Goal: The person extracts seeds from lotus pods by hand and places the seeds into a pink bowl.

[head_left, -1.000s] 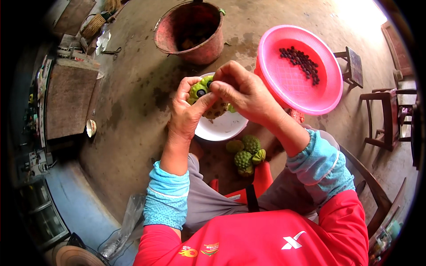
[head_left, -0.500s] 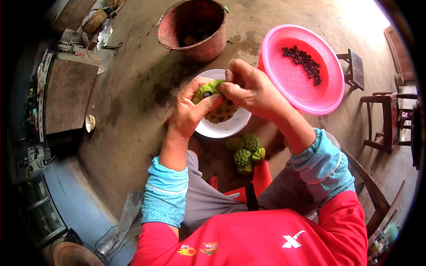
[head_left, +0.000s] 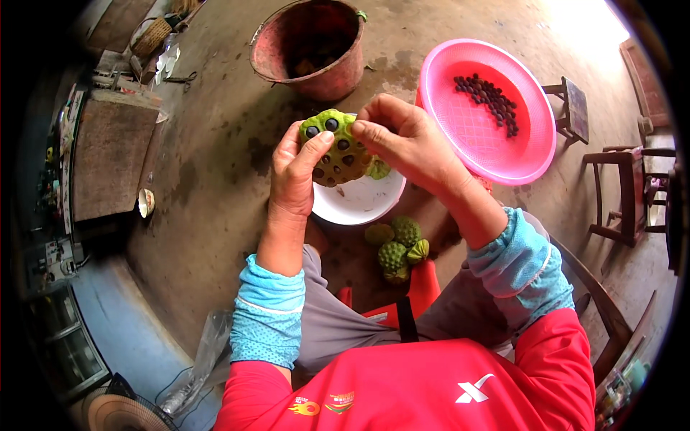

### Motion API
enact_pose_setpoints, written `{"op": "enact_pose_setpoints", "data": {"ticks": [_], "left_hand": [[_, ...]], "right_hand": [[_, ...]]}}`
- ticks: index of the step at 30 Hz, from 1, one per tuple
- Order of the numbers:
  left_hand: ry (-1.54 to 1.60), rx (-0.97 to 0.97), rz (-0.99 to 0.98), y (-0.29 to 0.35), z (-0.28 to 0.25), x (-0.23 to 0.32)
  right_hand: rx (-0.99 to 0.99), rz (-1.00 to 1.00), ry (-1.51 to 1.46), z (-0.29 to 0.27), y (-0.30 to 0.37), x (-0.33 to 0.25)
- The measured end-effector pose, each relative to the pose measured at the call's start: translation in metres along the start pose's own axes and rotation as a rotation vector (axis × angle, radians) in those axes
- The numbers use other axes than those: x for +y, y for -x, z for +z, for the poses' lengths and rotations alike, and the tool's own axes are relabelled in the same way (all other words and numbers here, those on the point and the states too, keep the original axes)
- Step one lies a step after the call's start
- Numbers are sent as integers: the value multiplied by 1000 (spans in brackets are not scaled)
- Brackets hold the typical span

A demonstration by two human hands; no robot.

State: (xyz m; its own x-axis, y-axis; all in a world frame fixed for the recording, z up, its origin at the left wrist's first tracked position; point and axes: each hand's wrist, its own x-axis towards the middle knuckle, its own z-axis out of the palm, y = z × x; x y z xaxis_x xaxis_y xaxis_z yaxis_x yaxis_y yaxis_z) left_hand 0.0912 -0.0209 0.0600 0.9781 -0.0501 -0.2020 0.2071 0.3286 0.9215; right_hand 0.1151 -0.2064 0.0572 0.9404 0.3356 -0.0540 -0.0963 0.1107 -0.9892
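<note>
A lotus seed pod [head_left: 350,159], bright green along its far rim and brown lower down, faces up with dark seeds in its holes. My left hand [head_left: 293,171] grips its left side, thumb lying across the face. At the right edge, the thumb and bent fingers of my right hand [head_left: 408,138] pinch the rim. A torn green flap [head_left: 378,169] hangs at the pod's lower right. Below the pod sits a white bowl [head_left: 359,208] with small bits inside, its far part hidden. Several green lotus pods [head_left: 394,253] lie on the floor nearer me.
A pink basket [head_left: 528,154] at the right holds a cluster of dark seeds [head_left: 489,100]. A worn red bucket [head_left: 334,82] stands beyond the bowl. Right of the basket are a small stool [head_left: 575,108] and a wooden chair [head_left: 629,190]. A fan [head_left: 122,411] stands lower left.
The pod has tilted up, so its seed-holed face now shows, and it has come apart more at the right edge. My left hand has shifted slightly left; my right hand stays near the rim.
</note>
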Motion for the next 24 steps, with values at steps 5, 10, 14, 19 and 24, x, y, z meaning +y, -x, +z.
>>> {"op": "enact_pose_setpoints", "data": {"ticks": [5, 10, 14, 19, 24], "left_hand": [[-254, 35, 151, 2, 3, -11], [-594, -87, 364, 4, -3, -6], [-515, -229, 324, 4, -9, 1], [-9, -89, -81, 6, 5, 4], [-40, -95, -24, 3, -1, -3]], "right_hand": [[54, -87, 415, 10, 4, 1], [22, -78, 591, 7, 3, -2], [-87, -26, 356, 4, 3, -4], [-99, 229, -146, 1, 5, -10], [-46, 308, -259, 6, 3, -11]]}}
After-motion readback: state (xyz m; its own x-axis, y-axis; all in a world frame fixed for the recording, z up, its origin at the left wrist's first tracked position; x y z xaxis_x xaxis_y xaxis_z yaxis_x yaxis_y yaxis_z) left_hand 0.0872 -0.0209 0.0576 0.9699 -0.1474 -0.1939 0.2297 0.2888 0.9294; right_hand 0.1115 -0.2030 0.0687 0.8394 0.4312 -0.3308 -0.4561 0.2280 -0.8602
